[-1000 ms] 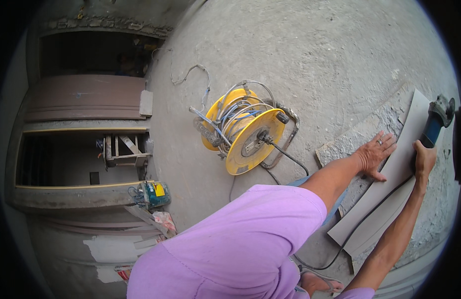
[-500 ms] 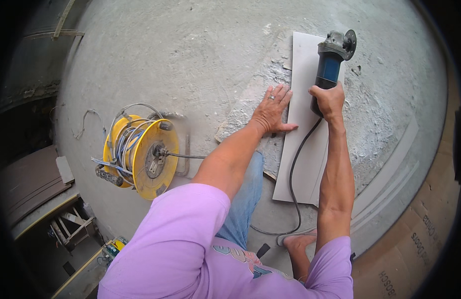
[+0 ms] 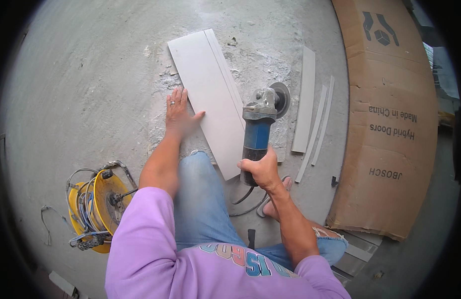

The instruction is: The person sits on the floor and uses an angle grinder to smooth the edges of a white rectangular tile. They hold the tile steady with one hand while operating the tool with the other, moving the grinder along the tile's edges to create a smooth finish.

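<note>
A long pale tile [image 3: 205, 84] lies at a slant on the rough floor, with thin lines along its right side. My left hand [image 3: 178, 113], fingers stretched and a ring on one, rests at the tile's left edge. In my right hand [image 3: 264, 170] is an angle grinder [image 3: 258, 132], gripped by the rear of its dark and blue body. Its round disc [image 3: 282, 99] sits at the far end, just right of the tile, above the floor. The grinder hides part of the tile's near right edge. A black cord [image 3: 243, 198] trails from its back end.
Right of the grinder lie a narrow tile strip [image 3: 304, 99] and two thinner offcuts [image 3: 312, 134]. Beyond them lies a large cardboard box [image 3: 390, 89]. A yellow cable reel [image 3: 98, 207] stands at lower left. My bent knee [image 3: 200, 174] is close to the tile.
The view has swung to the right, bringing the strips and box further in. The grinder has come nearer to me, from the tile's far end toward its near right edge.
</note>
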Motion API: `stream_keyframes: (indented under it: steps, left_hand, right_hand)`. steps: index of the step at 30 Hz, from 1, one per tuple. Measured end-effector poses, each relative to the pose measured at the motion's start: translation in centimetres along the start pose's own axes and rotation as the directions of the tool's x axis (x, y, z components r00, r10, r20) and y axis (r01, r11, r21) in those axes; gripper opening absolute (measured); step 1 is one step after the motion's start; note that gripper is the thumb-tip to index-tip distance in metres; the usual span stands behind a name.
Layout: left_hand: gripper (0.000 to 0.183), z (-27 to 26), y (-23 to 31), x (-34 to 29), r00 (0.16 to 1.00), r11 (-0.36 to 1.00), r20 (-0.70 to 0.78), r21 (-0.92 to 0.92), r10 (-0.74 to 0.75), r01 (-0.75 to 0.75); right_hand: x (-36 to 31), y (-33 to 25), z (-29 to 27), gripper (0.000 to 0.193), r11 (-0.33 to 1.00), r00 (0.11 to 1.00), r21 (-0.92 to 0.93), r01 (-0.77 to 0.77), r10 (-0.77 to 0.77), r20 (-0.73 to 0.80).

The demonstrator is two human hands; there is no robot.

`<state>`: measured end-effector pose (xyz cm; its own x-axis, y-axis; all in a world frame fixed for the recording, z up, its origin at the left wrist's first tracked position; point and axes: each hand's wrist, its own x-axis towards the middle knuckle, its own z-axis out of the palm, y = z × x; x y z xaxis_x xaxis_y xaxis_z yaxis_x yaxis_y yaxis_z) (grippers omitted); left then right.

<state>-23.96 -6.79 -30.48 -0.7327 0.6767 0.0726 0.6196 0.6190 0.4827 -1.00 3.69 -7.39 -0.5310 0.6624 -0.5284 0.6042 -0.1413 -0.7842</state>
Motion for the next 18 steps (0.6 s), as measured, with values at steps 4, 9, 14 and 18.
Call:
stream_keyframes:
  steps: [4, 9, 14, 18]
  left_hand:
    - [0.107, 0.3, 0.0, 0.2, 0.999, 0.999, 0.046, 0.028, -0.018, 0.017]
    - [0.107, 2.4, -1.6, 0.6, 0.999, 0.993, 0.031, 0.112, 0.045, -0.048]
    - [0.104, 0.3, -0.4, 1.6, 0.979, 0.984, 0.201, 0.173, 0.018, -0.053]
    - [0.099, -6.1, 4.6, 1.6, 0.841, 0.964, 0.523, 0.266, -0.139, -0.006]
  right_hand:
    - [-4.6, -1.5, -3.4, 0.051, 0.995, 1.0, 0.101, -0.027, 0.026, 0.007]
    - [-9.0, -1.3, -9.0, 0.047, 0.999, 0.996, 0.031, -0.043, 0.041, 0.076]
    - [-7.1, 0.5, -10.0, 0.04, 0.97, 0.986, 0.191, 0.149, -0.162, 0.05]
    - [-2.8, 2.4, -9.7, 0.042, 0.925, 0.944, 0.254, 0.282, -0.315, 0.098]
